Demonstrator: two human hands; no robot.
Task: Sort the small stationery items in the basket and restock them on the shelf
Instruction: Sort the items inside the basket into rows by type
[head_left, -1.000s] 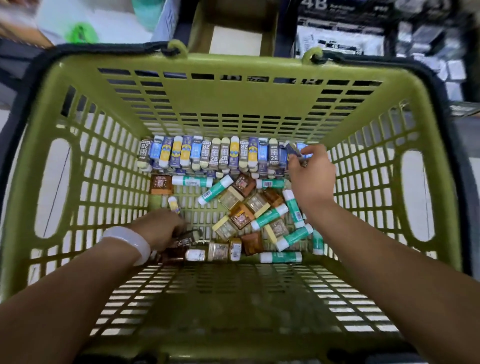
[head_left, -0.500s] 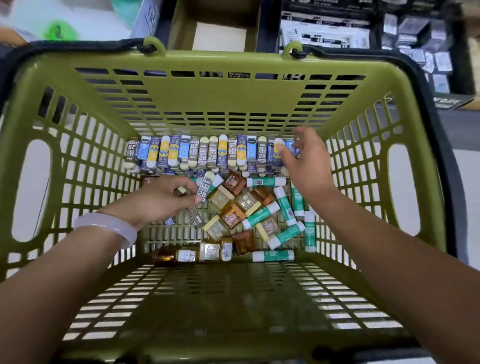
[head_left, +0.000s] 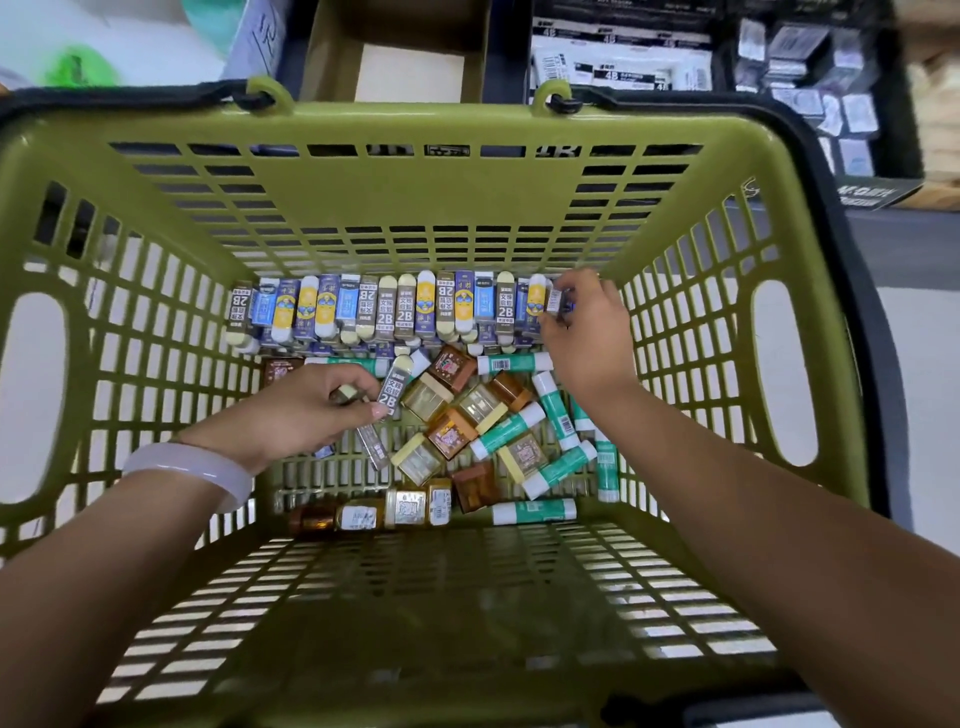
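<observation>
Left hand (head_left: 301, 410) is down in the middle of the frame, fingers curled around a small dark eraser (head_left: 347, 396), thumb tip touching a grey 2B eraser (head_left: 390, 388) that lies tilted just beside it. A pale bangle (head_left: 197, 467) sits on that wrist. Right hand (head_left: 587, 332) is up at the right end of the far row, fingers pinching a small barcoded eraser (head_left: 555, 300) against the row's last pieces.

That row of erasers (head_left: 395, 312) runs across the far edge of the basket floor, blue, yellow and grey sleeves packed side by side, some showing 2B. Below it, centre frame, a loose heap: brown and amber sharpeners (head_left: 452, 431) jumbled with green-and-white glue sticks (head_left: 506, 431), lying at all angles and touching one another. Along the near edge of the floor a short line of amber pieces (head_left: 405, 509) and one glue stick (head_left: 535, 512) lying flat.

All of it sits in the olive-green basket (head_left: 467, 208), black handles folded down on the rim. Beyond it, upper right of the frame, dark shelf trays (head_left: 618, 57) with white-labelled 4B boxes; upper centre, an open cardboard box (head_left: 405, 47).
</observation>
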